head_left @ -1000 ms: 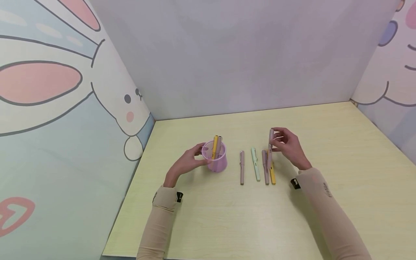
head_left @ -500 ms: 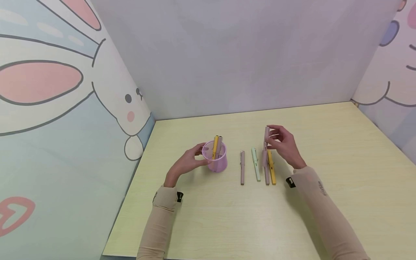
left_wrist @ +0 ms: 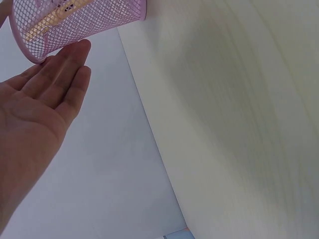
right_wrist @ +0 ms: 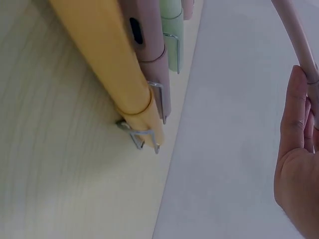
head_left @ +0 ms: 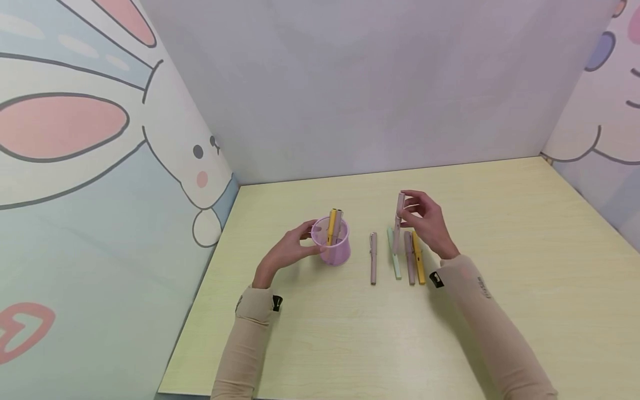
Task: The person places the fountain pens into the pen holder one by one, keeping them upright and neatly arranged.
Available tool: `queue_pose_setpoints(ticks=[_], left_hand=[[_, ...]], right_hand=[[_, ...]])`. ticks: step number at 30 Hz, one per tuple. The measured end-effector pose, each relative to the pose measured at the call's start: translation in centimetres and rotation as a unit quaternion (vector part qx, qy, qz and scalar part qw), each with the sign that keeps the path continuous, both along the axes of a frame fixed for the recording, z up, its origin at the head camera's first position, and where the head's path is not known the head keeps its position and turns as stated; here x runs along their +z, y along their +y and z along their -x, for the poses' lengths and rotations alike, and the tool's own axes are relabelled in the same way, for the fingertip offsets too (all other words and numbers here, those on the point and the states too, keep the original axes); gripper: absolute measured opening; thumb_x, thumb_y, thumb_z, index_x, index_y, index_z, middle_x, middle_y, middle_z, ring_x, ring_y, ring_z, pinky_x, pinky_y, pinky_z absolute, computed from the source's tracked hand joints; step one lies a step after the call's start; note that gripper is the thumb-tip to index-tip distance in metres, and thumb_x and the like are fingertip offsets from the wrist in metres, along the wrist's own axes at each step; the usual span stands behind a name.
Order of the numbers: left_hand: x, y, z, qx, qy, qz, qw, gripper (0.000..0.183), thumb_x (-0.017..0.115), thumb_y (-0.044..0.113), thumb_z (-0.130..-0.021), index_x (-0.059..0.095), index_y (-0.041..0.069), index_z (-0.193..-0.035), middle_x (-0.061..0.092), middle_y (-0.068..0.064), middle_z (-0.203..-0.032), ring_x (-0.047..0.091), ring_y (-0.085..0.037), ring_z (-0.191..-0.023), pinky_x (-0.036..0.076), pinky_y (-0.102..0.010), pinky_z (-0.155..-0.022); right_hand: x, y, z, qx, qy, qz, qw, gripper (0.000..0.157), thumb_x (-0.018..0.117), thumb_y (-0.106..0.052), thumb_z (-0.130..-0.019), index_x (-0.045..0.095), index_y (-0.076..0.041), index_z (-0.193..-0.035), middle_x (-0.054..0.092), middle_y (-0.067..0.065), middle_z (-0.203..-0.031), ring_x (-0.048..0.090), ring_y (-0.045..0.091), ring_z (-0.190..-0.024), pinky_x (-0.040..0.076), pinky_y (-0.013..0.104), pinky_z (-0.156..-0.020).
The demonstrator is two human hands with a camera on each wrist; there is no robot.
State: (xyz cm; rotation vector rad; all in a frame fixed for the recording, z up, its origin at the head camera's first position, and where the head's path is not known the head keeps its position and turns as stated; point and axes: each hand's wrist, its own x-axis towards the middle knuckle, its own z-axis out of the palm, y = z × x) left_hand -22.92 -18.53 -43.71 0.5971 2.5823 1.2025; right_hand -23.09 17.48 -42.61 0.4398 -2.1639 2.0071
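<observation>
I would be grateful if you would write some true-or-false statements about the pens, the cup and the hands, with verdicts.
1. The left hand touches the cup. True.
2. The cup has solid walls. False: the left wrist view shows mesh.
3. The green pen stands inside the cup. False: it lies on the table.
4. The right hand holds a dusty pink pen. True.
5. Four pens lie on the table. True.
6. Of those, a yellow pen is nearest the cup. False: a dusty pink one is.
</observation>
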Motion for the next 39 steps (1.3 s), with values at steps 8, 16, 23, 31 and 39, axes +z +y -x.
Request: queue_pose_setpoints(ticks=[8, 16, 23, 31, 39], left_hand=[[-0.1, 0.0, 0.0, 0.004, 0.001, 0.000, 1.0000, 0.079, 0.074, 0.035, -0.093, 0.039, 0.007, -0.158, 0.054, -0.013, -0.148, 0.051, -0.033, -0.136, 0.041, -0.056, -0.111], [0.0, -0.1, 0.0, 0.002, 0.001, -0.003, 1.0000, 0.079, 0.074, 0.034, -0.093, 0.040, 0.006, -0.158, 0.055, -0.012, -0.147, 0.052, -0.032, -0.135, 0.042, -0.056, -0.110], [0.1, 0.0, 0.0, 0.001, 0.000, -0.001, 1.0000, 0.079, 0.075, 0.033, -0.092, 0.040, 0.007, -0.158, 0.055, -0.013, -0.148, 0.051, -0.032, -0.136, 0.042, -0.055, -0.111], [0.0, 0.1, 0.0, -0.002, 0.002, -0.002, 1.0000, 0.078, 0.074, 0.033, -0.093, 0.039, 0.006, -0.158, 0.054, -0.012, -0.148, 0.052, -0.032, -0.135, 0.043, -0.052, -0.110], [0.0, 0.2, 0.1, -0.003, 0.001, -0.002, 1.0000, 0.078, 0.074, 0.032, -0.094, 0.039, 0.007, -0.158, 0.054, -0.012, -0.148, 0.052, -0.031, -0.135, 0.043, -0.052, -0.110]], right_hand=[[-0.3, -0.8, 0.4, 0.002, 0.010, 0.010, 1.000, 0.046, 0.060, 0.008, -0.099, 0.047, 0.012, -0.143, 0.054, 0.027, -0.112, 0.062, 0.014, -0.090, 0.061, 0.029, -0.070], [-2.2, -1.3, 2.1, 0.001, 0.021, 0.033, 0.999, 0.047, 0.062, 0.006, -0.099, 0.050, 0.007, -0.144, 0.055, 0.021, -0.111, 0.063, 0.014, -0.091, 0.061, 0.029, -0.069], [-1.9, -2.2, 2.3, -0.001, 0.025, 0.039, 0.999, 0.046, 0.063, 0.006, -0.098, 0.052, 0.006, -0.143, 0.056, 0.024, -0.111, 0.062, 0.015, -0.091, 0.061, 0.028, -0.069], [-1.7, -3.1, 2.4, 0.012, 0.044, 0.058, 0.997, 0.048, 0.062, 0.011, -0.096, 0.050, 0.009, -0.143, 0.057, 0.020, -0.110, 0.062, 0.017, -0.091, 0.062, 0.030, -0.068], [-1.6, -3.8, 2.8, 0.015, 0.055, 0.078, 0.995, 0.047, 0.062, 0.011, -0.096, 0.052, 0.009, -0.142, 0.056, 0.023, -0.111, 0.063, 0.021, -0.092, 0.062, 0.032, -0.069]])
